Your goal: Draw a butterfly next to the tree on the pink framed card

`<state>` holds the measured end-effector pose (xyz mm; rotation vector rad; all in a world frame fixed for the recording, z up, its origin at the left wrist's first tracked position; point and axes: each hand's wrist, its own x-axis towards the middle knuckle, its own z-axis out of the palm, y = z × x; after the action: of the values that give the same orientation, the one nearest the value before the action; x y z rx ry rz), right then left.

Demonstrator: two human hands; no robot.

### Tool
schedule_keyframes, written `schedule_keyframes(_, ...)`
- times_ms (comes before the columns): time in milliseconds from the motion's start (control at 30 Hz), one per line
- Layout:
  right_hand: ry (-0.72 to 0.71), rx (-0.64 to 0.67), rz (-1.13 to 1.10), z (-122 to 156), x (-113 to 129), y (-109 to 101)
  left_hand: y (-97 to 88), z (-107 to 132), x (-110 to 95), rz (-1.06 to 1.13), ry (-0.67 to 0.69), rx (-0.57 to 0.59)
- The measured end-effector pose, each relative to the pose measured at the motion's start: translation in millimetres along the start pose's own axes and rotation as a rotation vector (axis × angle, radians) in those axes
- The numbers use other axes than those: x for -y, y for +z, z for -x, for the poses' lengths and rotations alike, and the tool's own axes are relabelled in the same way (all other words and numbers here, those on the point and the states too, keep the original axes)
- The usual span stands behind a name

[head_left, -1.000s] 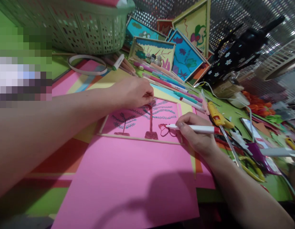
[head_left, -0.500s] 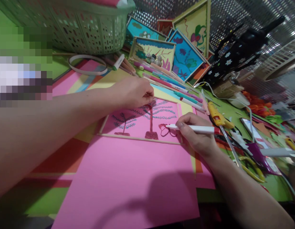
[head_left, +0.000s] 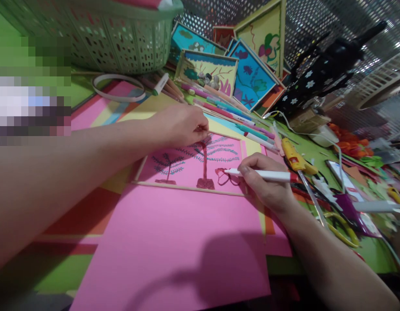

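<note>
A small pink picture framed with thin wooden sticks lies on sheets of coloured paper, showing blue-leaved trees with red trunks. My right hand is closed around a white marker with a red end. Its tip rests on a red outline at the picture's lower right. My left hand is at the picture's top edge, fingers curled and pressing down on the frame.
A large pink sheet lies in front. Several markers lie behind the picture, with framed paintings and a green basket beyond. A yellow glue gun, scissors and paper scraps crowd the right.
</note>
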<state>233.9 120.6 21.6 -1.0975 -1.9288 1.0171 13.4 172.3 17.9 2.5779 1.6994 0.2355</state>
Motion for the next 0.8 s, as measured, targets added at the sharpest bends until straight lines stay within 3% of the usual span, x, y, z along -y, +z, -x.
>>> schedule_keyframes(300,-0.046,0.010,0.029,-0.1,1.5,-1.4,-1.4,0.2,-1.4,-0.021,-0.014,-0.002)
schedule_keyframes(800,0.015,0.046,0.031,3.3,-4.9,-2.6,-2.5,2.7,-2.0,-0.022,0.005,0.000)
